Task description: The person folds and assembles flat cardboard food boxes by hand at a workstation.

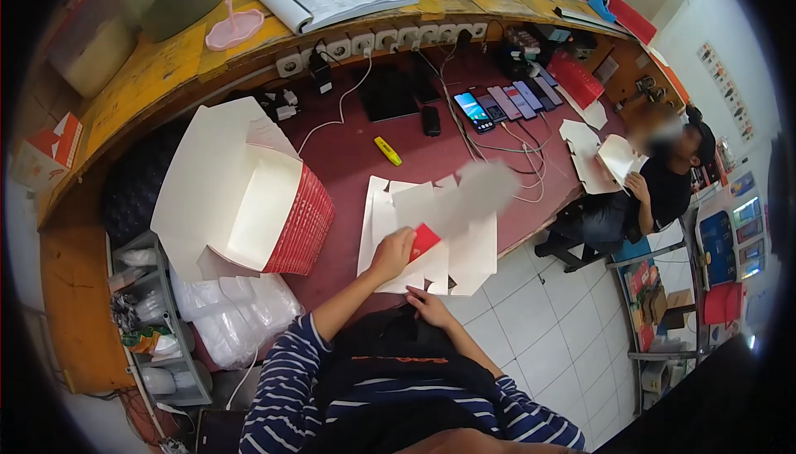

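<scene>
My left hand point(393, 252) grips a flat white carton blank with a red face point(425, 238) and lifts it over the maroon desk point(348, 155). The blank's far end point(481, 193) is blurred. More flat white blanks point(468, 259) lie beneath it at the desk's near edge. My right hand point(429, 305) rests low by that edge, just below the blanks, fingers loose and holding nothing. Both forearms come out of striped sleeves.
A nested stack of folded red-and-white cartons point(274, 213) stands left of my hands. A yellow marker point(387, 151), a row of phones point(502, 106) on cables and a power strip point(373, 41) lie farther back. Another person point(663, 184) sits at right holding a carton. Plastic bags point(236, 313) lie at lower left.
</scene>
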A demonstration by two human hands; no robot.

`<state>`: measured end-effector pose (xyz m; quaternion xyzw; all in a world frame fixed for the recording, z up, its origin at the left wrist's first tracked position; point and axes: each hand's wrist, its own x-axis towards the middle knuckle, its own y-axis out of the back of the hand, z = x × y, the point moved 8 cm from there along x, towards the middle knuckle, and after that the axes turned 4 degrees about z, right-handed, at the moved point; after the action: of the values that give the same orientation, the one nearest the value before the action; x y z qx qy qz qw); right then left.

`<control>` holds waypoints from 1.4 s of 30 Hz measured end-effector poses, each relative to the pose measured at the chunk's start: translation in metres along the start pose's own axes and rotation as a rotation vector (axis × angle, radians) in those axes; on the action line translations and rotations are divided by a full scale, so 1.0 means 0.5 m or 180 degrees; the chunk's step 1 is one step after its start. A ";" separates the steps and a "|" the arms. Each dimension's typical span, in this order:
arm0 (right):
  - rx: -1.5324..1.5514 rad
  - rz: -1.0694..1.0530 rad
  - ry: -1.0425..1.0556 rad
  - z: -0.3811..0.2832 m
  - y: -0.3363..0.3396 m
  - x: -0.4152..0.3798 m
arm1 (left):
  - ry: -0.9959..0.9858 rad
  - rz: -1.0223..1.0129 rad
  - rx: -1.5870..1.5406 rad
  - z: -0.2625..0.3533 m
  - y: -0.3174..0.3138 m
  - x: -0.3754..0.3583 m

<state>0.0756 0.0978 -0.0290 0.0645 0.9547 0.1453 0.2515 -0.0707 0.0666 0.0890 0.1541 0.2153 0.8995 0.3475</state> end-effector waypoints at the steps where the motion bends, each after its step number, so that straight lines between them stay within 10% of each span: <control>1: 0.0008 0.0028 0.0001 -0.012 0.012 0.000 | 0.0269 0.0408 -0.0614 0.010 0.030 0.006; 5: 0.3330 -0.1033 -0.0366 -0.147 0.013 -0.047 | 0.0032 0.0745 -0.1790 0.071 0.060 0.012; 7: 0.4001 0.0630 0.0535 -0.157 0.119 -0.045 | 0.0266 0.0384 -0.3106 0.083 0.047 0.014; 13: 0.4518 0.1130 0.0970 -0.258 0.302 -0.150 | 0.0013 -0.0133 -0.2468 0.145 0.050 0.025; 17: 0.2221 0.4056 0.2412 -0.324 0.319 -0.248 | -0.0391 0.0584 -0.3133 0.242 0.029 -0.013; 24: 0.4386 0.2255 0.1670 -0.339 0.284 -0.191 | -0.0399 -0.0091 -0.2560 0.274 0.050 -0.017; 27: 0.4452 0.1690 0.1891 -0.353 0.290 -0.190 | 0.0684 -0.0962 -0.6353 0.283 0.084 -0.002; 29: 0.3391 0.2778 0.2126 -0.377 0.308 -0.231 | 0.0832 -0.1179 -0.6328 0.269 0.075 -0.002; 32: 0.3096 0.2781 0.2590 -0.358 0.279 -0.244 | 0.0068 0.0125 -0.3605 0.241 0.085 -0.020; 37: 0.3838 0.2562 0.2083 -0.335 0.221 -0.185 | 0.0041 0.0481 -0.4362 0.253 0.063 -0.042; 42: 0.3102 0.2351 0.2579 -0.396 0.254 -0.256 | 0.0065 0.0830 -0.3021 0.222 0.122 -0.029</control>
<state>0.0938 0.1447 0.2340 0.4278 0.8451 -0.2081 -0.2439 -0.0469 0.0469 0.2129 -0.0044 -0.2360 0.9358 0.2618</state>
